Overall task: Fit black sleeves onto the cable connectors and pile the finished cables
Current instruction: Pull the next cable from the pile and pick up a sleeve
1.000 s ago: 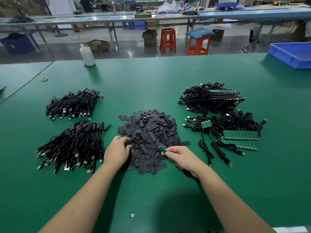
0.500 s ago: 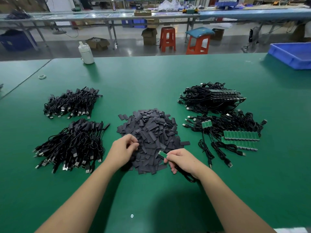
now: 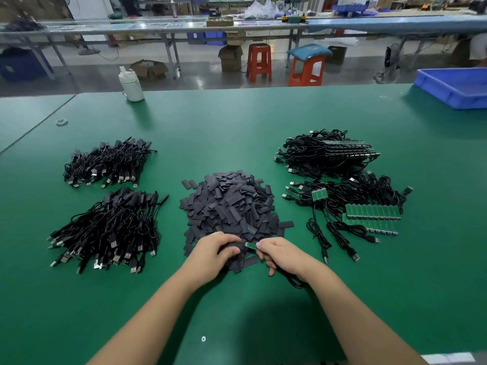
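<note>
A heap of flat black sleeves (image 3: 232, 204) lies in the middle of the green table (image 3: 237, 122). My left hand (image 3: 214, 252) rests on the heap's near edge with curled fingers around a black sleeve (image 3: 237, 245). My right hand (image 3: 280, 255) pinches a small green connector board (image 3: 251, 245) whose tip points at the left hand; its black cable (image 3: 295, 281) trails under the wrist. Two piles of sleeved cables lie at the left, one near (image 3: 110, 230) and one farther back (image 3: 108, 162). Unsleeved cables with green boards (image 3: 369, 214) lie at the right.
A tied bundle of cables (image 3: 326, 154) lies behind the unsleeved ones. A white bottle (image 3: 130, 84) stands at the table's far edge, a blue bin (image 3: 456, 86) at the far right. A small ring (image 3: 61, 122) lies at the left. Stools stand beyond the table.
My left hand has moved right along the heap's near edge toward my right hand. The green board's tip now sits close to the left fingers.
</note>
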{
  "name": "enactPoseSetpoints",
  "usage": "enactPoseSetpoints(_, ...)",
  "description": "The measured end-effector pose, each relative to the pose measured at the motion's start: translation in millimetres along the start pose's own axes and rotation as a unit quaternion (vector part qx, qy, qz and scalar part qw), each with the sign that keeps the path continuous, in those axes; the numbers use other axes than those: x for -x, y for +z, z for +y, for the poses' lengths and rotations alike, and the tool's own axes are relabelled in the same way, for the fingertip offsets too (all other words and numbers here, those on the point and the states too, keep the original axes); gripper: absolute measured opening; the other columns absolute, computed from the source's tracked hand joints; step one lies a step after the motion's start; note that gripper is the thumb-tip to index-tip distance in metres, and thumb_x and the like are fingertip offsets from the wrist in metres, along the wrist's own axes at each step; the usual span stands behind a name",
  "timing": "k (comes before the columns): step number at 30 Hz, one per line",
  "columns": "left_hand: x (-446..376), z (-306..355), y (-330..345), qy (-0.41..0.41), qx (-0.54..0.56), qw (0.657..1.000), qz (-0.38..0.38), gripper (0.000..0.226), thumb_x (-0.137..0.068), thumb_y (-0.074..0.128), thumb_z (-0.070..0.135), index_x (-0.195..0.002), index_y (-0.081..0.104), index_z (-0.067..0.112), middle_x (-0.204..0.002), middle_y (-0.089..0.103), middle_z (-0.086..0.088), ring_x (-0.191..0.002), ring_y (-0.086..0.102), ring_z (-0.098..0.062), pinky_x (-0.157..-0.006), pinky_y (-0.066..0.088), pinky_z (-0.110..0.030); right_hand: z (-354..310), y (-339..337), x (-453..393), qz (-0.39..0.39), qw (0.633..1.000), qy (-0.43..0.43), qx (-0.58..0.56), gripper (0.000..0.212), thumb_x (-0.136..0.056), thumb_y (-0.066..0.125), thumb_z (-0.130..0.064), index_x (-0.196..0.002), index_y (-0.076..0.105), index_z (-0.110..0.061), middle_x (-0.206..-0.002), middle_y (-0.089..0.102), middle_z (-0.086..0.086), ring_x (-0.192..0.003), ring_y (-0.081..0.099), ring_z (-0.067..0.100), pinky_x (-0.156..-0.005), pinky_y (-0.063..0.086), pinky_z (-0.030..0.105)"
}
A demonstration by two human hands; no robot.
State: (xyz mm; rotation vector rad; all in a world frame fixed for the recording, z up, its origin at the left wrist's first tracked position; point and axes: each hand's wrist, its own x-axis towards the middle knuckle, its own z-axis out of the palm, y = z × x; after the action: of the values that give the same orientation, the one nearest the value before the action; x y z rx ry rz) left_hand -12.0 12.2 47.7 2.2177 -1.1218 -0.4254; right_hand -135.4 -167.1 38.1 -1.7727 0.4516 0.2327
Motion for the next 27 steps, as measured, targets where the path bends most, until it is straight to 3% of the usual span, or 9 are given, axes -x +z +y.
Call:
enactPoseSetpoints(4,3.4,-0.5,-1.7,0.006,0.021,1.000,0.010,0.022,-0.095,0.062,0.028,-0.116,0.070,0.027,-0.092,0.063,0.019,-0.089,0.056,0.010,-0.076,0.034,0.000,4.7,-1.6,1.1,-0.004,1.000,-0.017,0.008,0.037,-0.105,0.043,-0.035,-0.072,0.054,-0.019,-0.055,0.037,-0.007,-0.054,0.039,0.012,-0.064,0.054,0.030)
enactPoseSetpoints(16,2.9,1.4,3.0,-0.002,0.060,0.998,0.030,0.019,-0.093,0.066,0.028,-0.111,0.073,0.030,-0.091,0.067,0.023,-0.090,0.058,0.009,-0.079,0.040,-0.007,13.0,-3.1,-0.3,-0.004,0.999,-0.036,-0.007,0.037,-0.104,0.043,-0.040,-0.074,0.055,-0.022,-0.055,0.041,-0.010,-0.056,0.042,0.011,-0.072,0.057,0.034)
enactPoseSetpoints(20,3.0,0.9,2.7,-0.021,0.093,0.994,0.047,0.017,-0.091,0.069,0.024,-0.104,0.075,0.033,-0.085,0.066,0.035,-0.082,0.059,0.013,-0.072,0.039,-0.004,13.6,-3.0,2.2,0.002,0.999,-0.039,-0.034,0.036,-0.106,0.043,-0.034,-0.075,0.054,-0.018,-0.055,0.040,-0.008,-0.056,0.041,0.010,-0.073,0.057,0.036)
enactPoseSetpoints(27,2.2,7.6,4.1,0.002,0.084,0.995,0.049,0.019,-0.091,0.069,0.025,-0.109,0.075,0.028,-0.091,0.069,0.018,-0.090,0.060,0.005,-0.084,0.044,-0.015,9.5,-2.6,5.6,0.000,0.998,-0.040,-0.046,0.035,-0.106,0.043,-0.031,-0.078,0.054,-0.014,-0.054,0.041,-0.006,-0.055,0.041,0.009,-0.074,0.056,0.035)
